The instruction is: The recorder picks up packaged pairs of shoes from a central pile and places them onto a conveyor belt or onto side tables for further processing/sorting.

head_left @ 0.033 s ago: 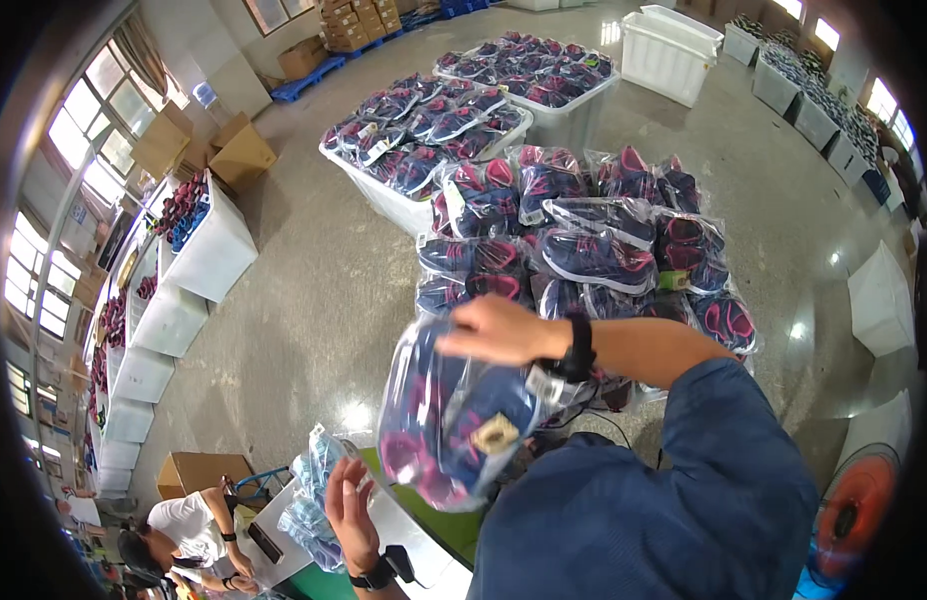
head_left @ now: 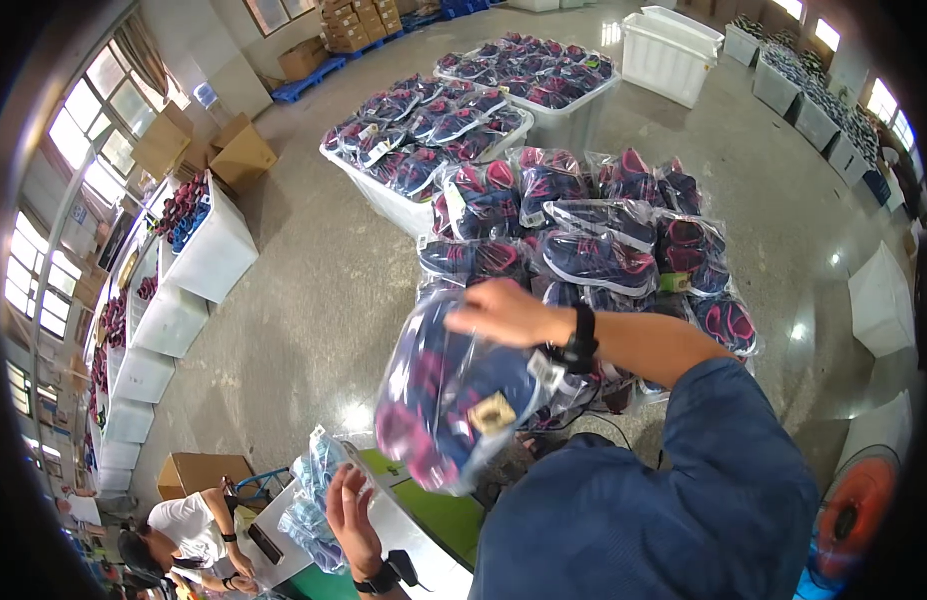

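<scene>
- At centre frame, the right hand point(head_left: 504, 312) lies on top of a clear plastic bag of navy-and-pink shoes point(head_left: 454, 400); the fingers curl over the bag's upper edge and grip it.
- That bagged pair hangs directly below the right-hand fingers, its long axis running from upper right down to lower left, above the green-topped table point(head_left: 439, 512).
- Lower down, the left hand point(head_left: 352, 515) is raised with its fingers spread and loosely parted, gripping nothing; it touches a second, light-blue bagged item point(head_left: 309, 500) just to its left.
- Of the 2 hands, the right one is on the shoe bag; the left sits below and to the left of it, apart.
- Behind the right hand, a heap of bagged shoes point(head_left: 594, 250) of the same kind is stacked high.
- Farther back, 2 white plastic bins point(head_left: 384, 195) hold more bagged shoes, filled to the rim.
- Along the left wall, a row of white crates point(head_left: 214, 255) carries further shoes.
- Another person's arm point(head_left: 224, 520) shows at lower left.
</scene>
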Demonstrator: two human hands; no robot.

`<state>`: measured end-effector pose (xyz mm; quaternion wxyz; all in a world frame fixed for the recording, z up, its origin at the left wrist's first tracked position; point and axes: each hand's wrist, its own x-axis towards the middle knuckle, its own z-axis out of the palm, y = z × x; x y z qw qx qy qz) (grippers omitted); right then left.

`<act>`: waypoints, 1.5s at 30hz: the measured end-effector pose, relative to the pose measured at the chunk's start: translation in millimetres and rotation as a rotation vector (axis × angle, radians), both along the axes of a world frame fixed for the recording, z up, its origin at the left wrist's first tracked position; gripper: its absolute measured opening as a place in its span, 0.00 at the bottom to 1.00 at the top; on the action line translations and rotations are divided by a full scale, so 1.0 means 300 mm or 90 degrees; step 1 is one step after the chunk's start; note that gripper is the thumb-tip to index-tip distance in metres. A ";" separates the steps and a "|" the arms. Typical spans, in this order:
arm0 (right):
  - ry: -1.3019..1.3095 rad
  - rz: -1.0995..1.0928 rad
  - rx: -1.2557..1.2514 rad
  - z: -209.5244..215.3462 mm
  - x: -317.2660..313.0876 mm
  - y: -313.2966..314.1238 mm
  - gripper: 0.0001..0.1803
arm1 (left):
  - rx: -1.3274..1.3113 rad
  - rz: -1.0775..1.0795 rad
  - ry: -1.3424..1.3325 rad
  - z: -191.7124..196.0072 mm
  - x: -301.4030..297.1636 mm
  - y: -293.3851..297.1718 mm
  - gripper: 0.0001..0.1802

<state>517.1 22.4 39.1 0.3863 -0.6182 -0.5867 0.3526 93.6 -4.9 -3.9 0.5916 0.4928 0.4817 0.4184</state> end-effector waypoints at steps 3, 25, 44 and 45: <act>0.133 -0.227 0.073 -0.185 0.217 0.106 0.25 | -0.049 0.076 0.000 -0.139 -0.105 -0.101 0.25; 0.306 -0.546 0.007 -0.287 0.799 0.454 0.18 | -0.288 0.131 0.285 -0.874 -0.594 -0.747 0.28; 0.721 -0.385 -0.205 -0.474 0.304 0.161 0.18 | -0.336 0.084 0.426 -0.700 -0.433 -0.697 0.25; 0.704 -0.342 -0.239 -0.397 0.236 0.110 0.17 | -0.328 0.080 0.416 -0.681 -0.433 -0.702 0.26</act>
